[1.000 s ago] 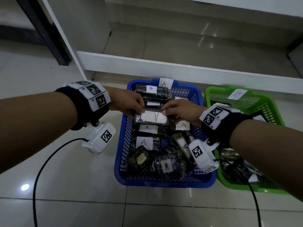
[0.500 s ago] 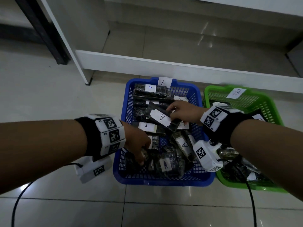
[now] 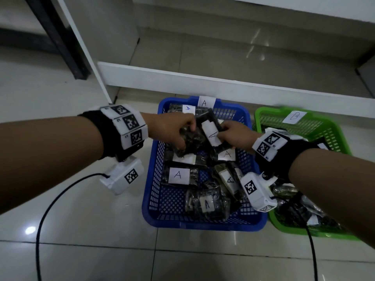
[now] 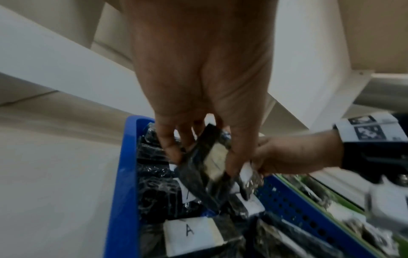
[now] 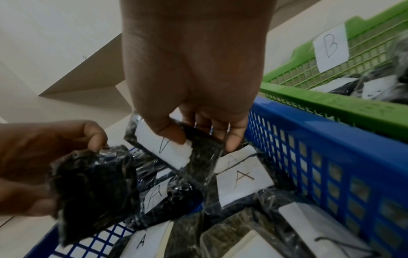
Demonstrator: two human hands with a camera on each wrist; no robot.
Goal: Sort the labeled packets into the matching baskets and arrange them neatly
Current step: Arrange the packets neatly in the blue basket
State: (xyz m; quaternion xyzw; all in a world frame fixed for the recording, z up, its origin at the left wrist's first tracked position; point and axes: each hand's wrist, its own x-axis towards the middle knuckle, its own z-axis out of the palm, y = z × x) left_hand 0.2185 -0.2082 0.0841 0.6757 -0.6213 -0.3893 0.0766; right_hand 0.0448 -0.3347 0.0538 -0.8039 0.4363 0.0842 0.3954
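Note:
A blue basket (image 3: 203, 225) tagged A (image 3: 206, 102) holds several dark wrapped packets with white A labels. A green basket (image 3: 343, 138) tagged B (image 3: 294, 117) stands to its right with more dark packets. Over the far middle of the blue basket my left hand (image 3: 182, 136) grips a crumpled dark packet (image 5: 92, 183), its label side turned away. Just beside it, my right hand (image 3: 223, 134) pinches a flat packet (image 3: 211, 132) with an A label (image 5: 174, 150) between thumb and fingers, tilted on edge. The two held packets almost touch.
A white shelf rail (image 3: 223, 86) runs across just behind both baskets, with a white upright (image 3: 81, 47) and a dark post (image 3: 56, 37) at the far left. Black cables (image 3: 50, 199) trail from both wrists over the tiled floor.
My left hand has come up from the near end of the blue basket with a dark packet, over to the right hand. The right hand's packet has tipped more on edge.

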